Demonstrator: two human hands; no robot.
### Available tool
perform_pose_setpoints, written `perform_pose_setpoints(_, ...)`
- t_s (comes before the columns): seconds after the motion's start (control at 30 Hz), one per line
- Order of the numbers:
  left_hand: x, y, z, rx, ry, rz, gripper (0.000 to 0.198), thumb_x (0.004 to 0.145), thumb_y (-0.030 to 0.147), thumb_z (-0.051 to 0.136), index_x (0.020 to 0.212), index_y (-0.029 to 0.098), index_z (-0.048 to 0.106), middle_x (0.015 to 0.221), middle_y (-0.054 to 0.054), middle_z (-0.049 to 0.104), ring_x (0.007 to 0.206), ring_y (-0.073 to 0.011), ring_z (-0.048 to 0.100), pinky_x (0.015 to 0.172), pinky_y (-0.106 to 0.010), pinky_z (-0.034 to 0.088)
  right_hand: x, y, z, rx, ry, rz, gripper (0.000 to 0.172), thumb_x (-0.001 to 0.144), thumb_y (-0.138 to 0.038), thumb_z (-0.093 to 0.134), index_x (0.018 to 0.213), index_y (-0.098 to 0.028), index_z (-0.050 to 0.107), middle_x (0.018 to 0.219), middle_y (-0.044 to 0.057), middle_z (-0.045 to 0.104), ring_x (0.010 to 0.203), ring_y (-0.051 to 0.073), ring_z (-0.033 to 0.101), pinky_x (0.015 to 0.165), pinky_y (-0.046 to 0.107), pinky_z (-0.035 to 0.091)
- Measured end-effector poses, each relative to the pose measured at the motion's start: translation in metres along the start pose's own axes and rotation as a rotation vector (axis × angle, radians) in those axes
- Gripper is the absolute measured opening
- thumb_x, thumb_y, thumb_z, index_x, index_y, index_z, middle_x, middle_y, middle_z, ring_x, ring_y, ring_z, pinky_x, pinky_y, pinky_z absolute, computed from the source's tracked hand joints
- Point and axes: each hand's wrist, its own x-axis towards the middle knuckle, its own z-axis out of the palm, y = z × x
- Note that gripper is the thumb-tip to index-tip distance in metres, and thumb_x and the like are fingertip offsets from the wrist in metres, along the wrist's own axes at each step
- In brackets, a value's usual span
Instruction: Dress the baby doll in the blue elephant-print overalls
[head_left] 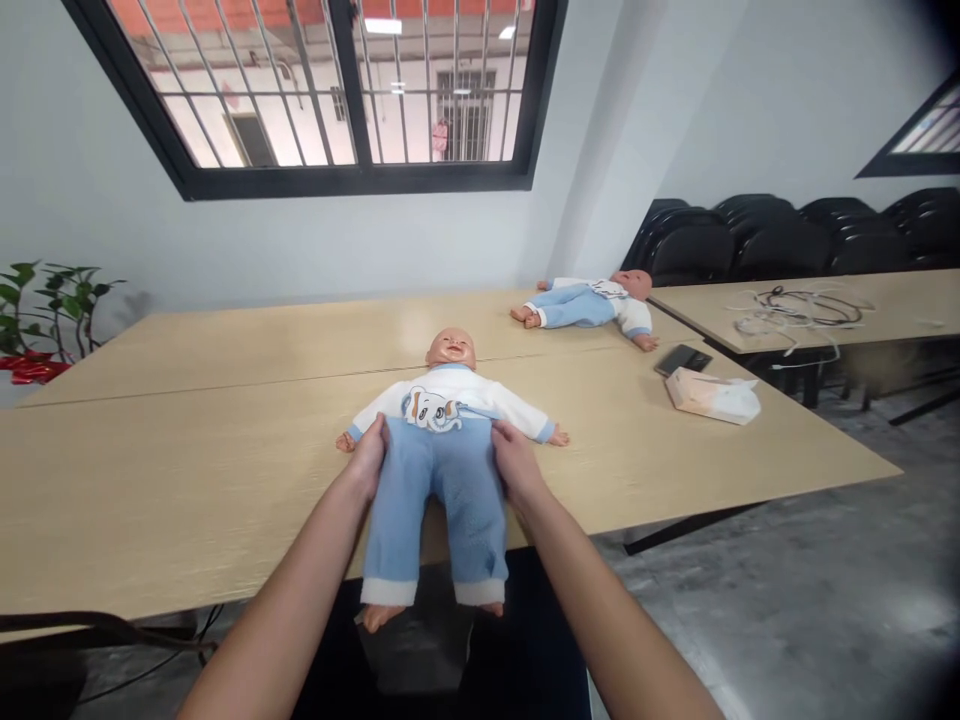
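A baby doll (452,348) lies on its back on the table, head away from me, its feet hanging past the near edge. It wears a white top (480,393) with blue cuffs and an animal face on the front, and blue trousers (469,490) with white hems. My left hand (370,455) is closed on the trousers' waistband at the left side. At the right side of the waistband, my right hand (516,458) grips the cloth as well. Some of my fingers are hidden behind the trousers.
Another doll (581,303) in similar clothes lies at the back right of the table (225,480). A phone (682,359) and a tissue pack (712,395) lie nearer. Cables (806,308) lie on a second table. A plant (56,310) stands far left, and black chairs (772,240) behind.
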Motion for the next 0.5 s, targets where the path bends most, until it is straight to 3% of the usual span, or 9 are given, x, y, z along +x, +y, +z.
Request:
perform_pose_setpoints(0.13,-0.005,-0.004,-0.022,0.042,-0.137,0.147,0.052,0.079,0.029,0.077,0.129,0.019,0.064,0.111,-0.008,0.078,0.096,-0.0214,0.074,0.088,-0.031,0.058,0.004,0.007,-0.011,-0.181,-0.013,-0.124,0.024,0.085,-0.042,0.063,0.091,-0.02,0.069,0.082,0.002,0.07,0.079,0.021,0.058,0.081,0.034,0.046)
perform_pose_setpoints(0.2,-0.003,-0.003,-0.027,0.17,-0.151,0.262,0.052,0.077,0.033,0.082,0.124,0.02,0.065,0.111,-0.007,0.077,0.095,-0.0195,0.071,0.088,-0.03,0.055,0.007,0.008,-0.013,-0.313,0.004,-0.242,0.02,0.089,-0.038,0.057,0.088,-0.021,0.066,0.082,0.003,0.068,0.079,0.022,0.057,0.08,0.034,0.045)
perform_pose_setpoints(0.3,0.009,-0.002,-0.023,0.383,-0.039,0.454,0.039,0.077,0.042,0.081,0.106,0.018,0.068,0.104,-0.007,0.075,0.094,-0.0206,0.068,0.088,-0.03,0.052,0.012,0.009,-0.013,-0.497,0.04,-0.373,0.019,0.094,-0.033,0.049,0.087,-0.022,0.064,0.09,0.007,0.069,0.087,0.025,0.059,0.085,0.036,0.044)
perform_pose_setpoints(0.4,0.018,-0.001,-0.017,0.453,0.031,0.534,0.03,0.081,0.043,0.075,0.098,0.02,0.066,0.101,-0.006,0.074,0.095,-0.0223,0.067,0.089,-0.032,0.051,0.015,0.008,-0.011,-0.622,0.082,-0.345,0.022,0.097,-0.032,0.044,0.093,-0.022,0.063,0.094,0.009,0.07,0.09,0.026,0.06,0.084,0.035,0.044)
perform_pose_setpoints(0.5,0.016,0.001,-0.02,0.461,0.042,0.569,0.03,0.088,0.044,0.068,0.108,0.022,0.066,0.111,-0.006,0.073,0.105,-0.023,0.065,0.098,-0.033,0.048,0.014,0.007,-0.012,-0.702,0.109,-0.227,0.025,0.099,-0.033,0.042,0.1,-0.021,0.063,0.093,0.009,0.071,0.085,0.026,0.062,0.075,0.033,0.042)
